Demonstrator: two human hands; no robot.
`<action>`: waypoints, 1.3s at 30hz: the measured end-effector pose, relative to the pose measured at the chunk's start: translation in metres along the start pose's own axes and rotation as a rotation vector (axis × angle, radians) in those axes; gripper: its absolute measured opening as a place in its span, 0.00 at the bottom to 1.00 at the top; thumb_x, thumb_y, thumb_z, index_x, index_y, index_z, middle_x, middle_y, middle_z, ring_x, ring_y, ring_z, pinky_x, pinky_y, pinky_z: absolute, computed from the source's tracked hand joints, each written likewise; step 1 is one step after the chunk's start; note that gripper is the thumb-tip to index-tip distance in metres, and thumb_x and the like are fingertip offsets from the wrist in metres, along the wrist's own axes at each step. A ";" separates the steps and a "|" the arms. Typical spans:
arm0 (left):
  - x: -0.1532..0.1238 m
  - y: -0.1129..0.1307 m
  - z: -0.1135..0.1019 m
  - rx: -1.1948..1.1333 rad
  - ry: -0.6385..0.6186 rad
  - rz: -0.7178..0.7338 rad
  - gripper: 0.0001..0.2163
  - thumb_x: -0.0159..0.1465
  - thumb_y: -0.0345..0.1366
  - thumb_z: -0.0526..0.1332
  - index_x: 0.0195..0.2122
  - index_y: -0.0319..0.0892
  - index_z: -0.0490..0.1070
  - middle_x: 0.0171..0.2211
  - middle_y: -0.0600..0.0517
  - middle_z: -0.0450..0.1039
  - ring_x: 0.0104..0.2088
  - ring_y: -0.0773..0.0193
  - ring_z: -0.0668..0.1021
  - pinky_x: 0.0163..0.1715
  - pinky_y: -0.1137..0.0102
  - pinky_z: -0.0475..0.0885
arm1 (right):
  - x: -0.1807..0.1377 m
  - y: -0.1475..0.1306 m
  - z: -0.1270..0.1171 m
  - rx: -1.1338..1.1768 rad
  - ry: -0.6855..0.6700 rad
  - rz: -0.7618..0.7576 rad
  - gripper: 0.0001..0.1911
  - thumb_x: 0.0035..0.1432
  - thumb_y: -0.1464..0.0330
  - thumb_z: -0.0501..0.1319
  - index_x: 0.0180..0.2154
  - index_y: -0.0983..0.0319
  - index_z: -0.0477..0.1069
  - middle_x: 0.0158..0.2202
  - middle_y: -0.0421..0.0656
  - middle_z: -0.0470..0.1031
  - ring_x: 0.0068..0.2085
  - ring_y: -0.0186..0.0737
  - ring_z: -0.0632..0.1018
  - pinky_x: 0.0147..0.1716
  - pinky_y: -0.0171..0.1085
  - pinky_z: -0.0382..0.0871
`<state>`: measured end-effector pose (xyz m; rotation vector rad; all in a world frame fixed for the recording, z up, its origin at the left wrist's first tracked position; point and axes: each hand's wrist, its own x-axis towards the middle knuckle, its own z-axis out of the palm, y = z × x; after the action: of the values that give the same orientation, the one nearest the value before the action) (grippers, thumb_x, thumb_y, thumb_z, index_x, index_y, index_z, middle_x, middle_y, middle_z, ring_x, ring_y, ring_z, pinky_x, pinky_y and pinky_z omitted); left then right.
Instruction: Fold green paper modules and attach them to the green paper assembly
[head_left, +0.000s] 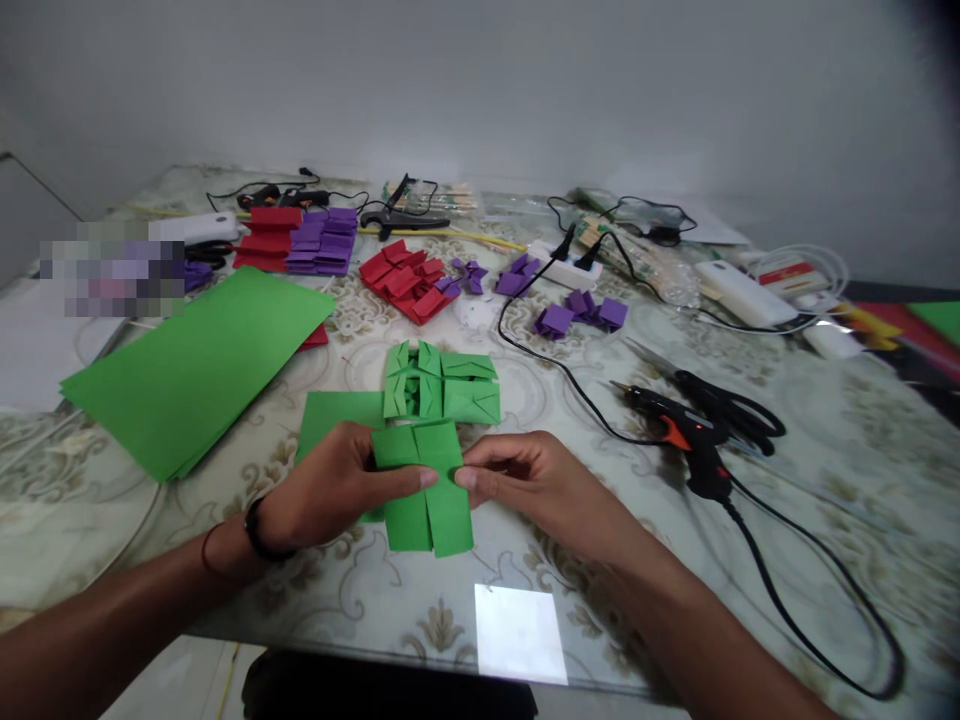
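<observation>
Between my two hands is a folded green paper (427,515), creased into flaps that meet along a centre line. My left hand (341,485) grips its left side, the thumb lying across the front. With thumb and fingertips my right hand (517,475) pinches the right edge. Just beyond lie folded green paper pieces (471,388), side by side on the table. Flat green paper (330,408) lies partly hidden behind my left hand. A stack of green sheets (202,365) rests farther left.
To the right, a black glue gun (686,430) trails its cord beside black-handled scissors (731,405). Red folded paper (409,280) and purple folded pieces (577,315) sit farther back. A white power strip (566,265) has plugs in it. The table's front edge (375,652) is near me.
</observation>
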<state>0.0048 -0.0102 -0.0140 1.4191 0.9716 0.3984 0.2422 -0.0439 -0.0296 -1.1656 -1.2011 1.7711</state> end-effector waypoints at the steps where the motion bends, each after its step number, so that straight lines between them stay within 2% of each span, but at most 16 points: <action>1: 0.000 0.000 0.000 0.009 -0.008 0.006 0.15 0.65 0.46 0.69 0.37 0.39 0.87 0.32 0.50 0.83 0.28 0.65 0.75 0.29 0.73 0.71 | 0.000 0.000 0.002 -0.012 0.012 -0.019 0.15 0.53 0.57 0.82 0.33 0.60 0.84 0.30 0.38 0.80 0.34 0.36 0.80 0.38 0.35 0.76; 7: 0.000 -0.004 0.002 0.056 -0.040 0.013 0.14 0.66 0.45 0.68 0.33 0.38 0.84 0.25 0.55 0.75 0.26 0.68 0.69 0.25 0.75 0.63 | 0.000 0.001 0.013 -0.162 0.109 -0.137 0.20 0.61 0.55 0.74 0.27 0.60 0.73 0.27 0.36 0.68 0.30 0.35 0.67 0.30 0.35 0.62; 10: 0.001 -0.007 0.002 0.053 -0.051 0.006 0.16 0.66 0.47 0.67 0.33 0.38 0.84 0.26 0.54 0.76 0.26 0.67 0.71 0.27 0.74 0.64 | 0.000 0.001 0.015 -0.201 0.127 -0.149 0.20 0.64 0.54 0.70 0.27 0.60 0.72 0.27 0.37 0.66 0.30 0.36 0.65 0.29 0.36 0.60; 14: 0.002 -0.010 0.002 0.057 -0.062 0.004 0.17 0.67 0.48 0.67 0.31 0.39 0.83 0.26 0.54 0.76 0.26 0.66 0.71 0.26 0.73 0.64 | -0.001 0.001 0.016 -0.201 0.138 -0.142 0.20 0.64 0.54 0.68 0.27 0.60 0.70 0.27 0.37 0.64 0.30 0.35 0.64 0.29 0.37 0.58; 19: 0.003 -0.012 0.002 0.088 -0.048 -0.005 0.19 0.66 0.49 0.67 0.25 0.39 0.76 0.21 0.57 0.65 0.24 0.69 0.63 0.23 0.74 0.56 | -0.001 0.001 0.017 -0.186 0.155 -0.137 0.22 0.62 0.52 0.71 0.26 0.59 0.70 0.26 0.36 0.65 0.29 0.35 0.64 0.28 0.37 0.58; 27: 0.002 -0.007 0.002 0.136 -0.040 -0.019 0.22 0.66 0.49 0.65 0.21 0.42 0.64 0.20 0.60 0.54 0.23 0.70 0.56 0.21 0.73 0.50 | 0.000 0.001 0.018 -0.170 0.173 -0.155 0.25 0.60 0.50 0.73 0.25 0.59 0.69 0.25 0.35 0.64 0.28 0.35 0.64 0.29 0.36 0.58; 34: -0.002 -0.003 0.001 0.135 -0.072 -0.036 0.22 0.67 0.50 0.66 0.23 0.41 0.66 0.21 0.59 0.55 0.24 0.70 0.57 0.23 0.72 0.51 | -0.001 -0.001 0.019 -0.157 0.169 -0.182 0.27 0.63 0.48 0.71 0.25 0.59 0.68 0.24 0.35 0.62 0.27 0.34 0.63 0.27 0.36 0.55; 39: -0.002 -0.001 0.000 0.130 -0.092 -0.030 0.24 0.67 0.50 0.67 0.20 0.42 0.61 0.20 0.60 0.52 0.22 0.71 0.54 0.21 0.72 0.49 | -0.001 0.000 0.018 -0.141 0.161 -0.177 0.26 0.63 0.48 0.71 0.26 0.59 0.69 0.25 0.35 0.65 0.28 0.35 0.64 0.27 0.36 0.56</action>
<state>0.0035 -0.0121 -0.0140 1.5252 0.9559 0.2491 0.2258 -0.0506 -0.0257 -1.2172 -1.3059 1.4533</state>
